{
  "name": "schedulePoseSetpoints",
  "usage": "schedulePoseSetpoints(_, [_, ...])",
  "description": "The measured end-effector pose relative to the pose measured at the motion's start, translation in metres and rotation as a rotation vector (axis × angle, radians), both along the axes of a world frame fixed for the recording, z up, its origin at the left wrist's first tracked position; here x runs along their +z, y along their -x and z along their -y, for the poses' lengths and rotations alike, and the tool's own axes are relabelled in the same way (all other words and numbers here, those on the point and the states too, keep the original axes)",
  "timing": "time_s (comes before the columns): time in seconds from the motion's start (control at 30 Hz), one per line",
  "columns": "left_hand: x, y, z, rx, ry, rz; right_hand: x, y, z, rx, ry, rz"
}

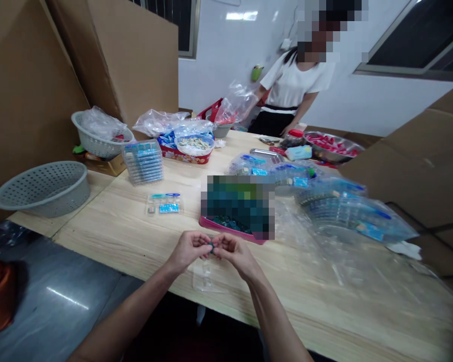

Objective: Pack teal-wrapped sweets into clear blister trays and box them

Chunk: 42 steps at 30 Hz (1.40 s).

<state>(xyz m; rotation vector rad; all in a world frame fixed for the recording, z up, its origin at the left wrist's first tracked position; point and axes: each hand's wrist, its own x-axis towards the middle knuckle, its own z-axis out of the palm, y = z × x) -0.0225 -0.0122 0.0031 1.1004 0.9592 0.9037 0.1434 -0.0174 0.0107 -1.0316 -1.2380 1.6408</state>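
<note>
My left hand (189,250) and my right hand (236,254) meet above the near edge of a pale wooden table (109,226). Their fingertips pinch a small dark green piece (210,246), too small to identify. Just below my hands lies an empty-looking clear plastic tray (206,276). Beyond them sits a pink tray (215,223), its contents obscured by blur. To the left, a clear blister tray (164,204) holds small blue and multicoloured items.
A stack of blister trays (142,162), grey perforated baskets (41,188), and a red tin (184,156) stand left. Plastic bags of trays (347,216) spread right. A person in a white shirt (296,83) stands beyond a metal bowl of red pieces (332,147). Cardboard panels flank the table.
</note>
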Motion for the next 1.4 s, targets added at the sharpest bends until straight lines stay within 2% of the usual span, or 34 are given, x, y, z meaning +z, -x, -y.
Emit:
schedulePoseSetpoints(0.1, [-0.008,0.0,0.002,-0.021,-0.043,-0.086,-0.01,0.003,0.002,0.002,0.071,0.023])
schedulePoseSetpoints(0.27, [-0.016,0.0,0.007,-0.065,-0.204,-0.455,-0.027,0.004,0.01,0.054,0.11,0.129])
schedulePoseSetpoints(0.4, [-0.015,-0.002,0.009,-0.087,-0.315,-0.693,-0.038,0.006,0.011,0.024,0.042,0.236])
schedulePoseSetpoints(0.53, [-0.018,-0.006,0.013,-0.058,-0.444,-0.854,-0.043,0.01,0.011,-0.039,-0.113,0.446])
schedulePoseSetpoints(0.6, [-0.021,-0.007,0.016,-0.047,-0.493,-0.903,-0.04,0.008,0.009,-0.057,-0.225,0.569])
schedulePoseSetpoints(0.7, [-0.023,-0.008,0.019,-0.065,-0.525,-0.928,-0.024,-0.001,-0.002,-0.107,-0.366,0.681])
schedulePoseSetpoints(0.83, [-0.022,-0.007,0.017,-0.101,-0.544,-0.924,0.002,-0.017,-0.041,-0.293,-0.539,0.921])
schedulePoseSetpoints(0.93, [-0.022,-0.006,0.014,-0.114,-0.554,-0.902,0.01,-0.02,-0.076,-0.256,-0.547,1.259])
schedulePoseSetpoints(1.03, [-0.024,-0.004,0.014,-0.091,-0.55,-0.844,0.007,-0.017,-0.099,-0.185,-0.504,1.395])
schedulePoseSetpoints(1.13, [-0.021,0.0,0.016,0.003,-0.538,-0.73,0.005,-0.018,-0.1,-0.194,-0.499,1.378])
schedulePoseSetpoints(1.2, [-0.015,0.004,0.017,0.083,-0.534,-0.658,0.008,-0.022,-0.09,-0.219,-0.489,1.219])
schedulePoseSetpoints(1.27, [-0.006,0.006,0.018,0.153,-0.55,-0.59,0.012,-0.024,-0.071,-0.224,-0.435,0.844])
schedulePoseSetpoints(1.33, [0.003,0.005,0.02,0.212,-0.578,-0.51,0.015,-0.021,-0.049,-0.172,-0.315,0.415])
schedulePoseSetpoints(1.4, [0.011,0.003,0.022,0.236,-0.589,-0.421,0.014,-0.014,-0.028,-0.105,-0.179,0.151])
